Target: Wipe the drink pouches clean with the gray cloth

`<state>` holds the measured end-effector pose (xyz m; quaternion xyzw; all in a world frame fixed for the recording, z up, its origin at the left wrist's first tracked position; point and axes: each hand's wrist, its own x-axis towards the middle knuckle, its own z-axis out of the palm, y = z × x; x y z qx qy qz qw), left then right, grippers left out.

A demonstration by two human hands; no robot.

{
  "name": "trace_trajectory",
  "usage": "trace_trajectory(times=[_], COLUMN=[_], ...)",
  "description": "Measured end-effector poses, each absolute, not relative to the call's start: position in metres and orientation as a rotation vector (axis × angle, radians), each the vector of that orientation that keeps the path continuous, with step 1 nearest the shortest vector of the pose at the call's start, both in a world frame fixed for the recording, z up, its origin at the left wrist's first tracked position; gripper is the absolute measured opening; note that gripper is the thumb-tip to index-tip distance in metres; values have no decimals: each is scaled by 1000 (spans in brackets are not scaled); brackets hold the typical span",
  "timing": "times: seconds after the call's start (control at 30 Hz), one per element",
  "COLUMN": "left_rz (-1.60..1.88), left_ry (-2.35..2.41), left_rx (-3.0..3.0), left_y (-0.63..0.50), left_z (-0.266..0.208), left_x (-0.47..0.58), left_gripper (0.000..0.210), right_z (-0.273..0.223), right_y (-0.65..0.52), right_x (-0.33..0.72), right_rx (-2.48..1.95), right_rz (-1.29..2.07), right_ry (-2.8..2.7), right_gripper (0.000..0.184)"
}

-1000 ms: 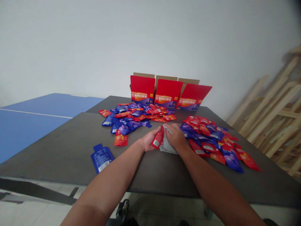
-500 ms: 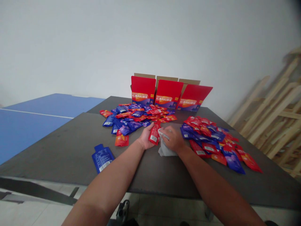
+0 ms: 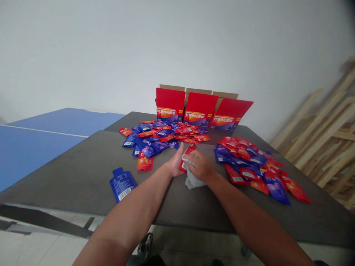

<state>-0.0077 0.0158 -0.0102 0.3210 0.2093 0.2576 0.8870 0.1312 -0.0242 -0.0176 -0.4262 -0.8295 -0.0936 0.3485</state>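
Note:
My left hand (image 3: 176, 162) holds a red pouch (image 3: 190, 149) above the dark table, its thumb pointing up along the pouch's side. Pressed over the front of that pouch is a pale grey cloth (image 3: 194, 181), gripped in my right hand (image 3: 202, 165). The cloth and fingers hide much of the pouch, and part of the cloth hangs below my right hand. A mixed pile of red and blue pouches (image 3: 155, 144) lies beyond my left hand. Another mixed pile (image 3: 244, 159) is to the right of my right hand.
Three open red cartons (image 3: 201, 107) stand in a row at the back of the dark table (image 3: 83, 170). One blue pouch (image 3: 122, 184) lies alone near my left forearm. A blue table (image 3: 63, 125) adjoins on the left; wooden slats (image 3: 327, 136) lean at the right.
My right hand and the cloth have moved left over the red pouch, covering more of its front. The left thumb has lifted upright. The camera view has shifted slightly.

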Motion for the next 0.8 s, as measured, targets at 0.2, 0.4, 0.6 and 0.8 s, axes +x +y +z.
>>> trace_trajectory(times=[0.2,0.4,0.6,0.8], left_rz=[526,532,521,533], left_ry=[435,440,444,470], left_rx=[724,728,725,718], left_y=[10,11,13,16], left_z=[-7,-12,-16,-13], left_x=[-4,-2,-1,-3], left_gripper=[71,55,44,39], right_z=[-20,-21,-21,-23], right_y=[-17,-9,-3,5], right_x=[134,137,141,153], right_rx=[-1269,-1340,-1370,-1452], right_rz=[-221,-176,-133,-74], right_ry=[-1925,-1721,-1585,-1406], right_gripper=[29,26,25,25])
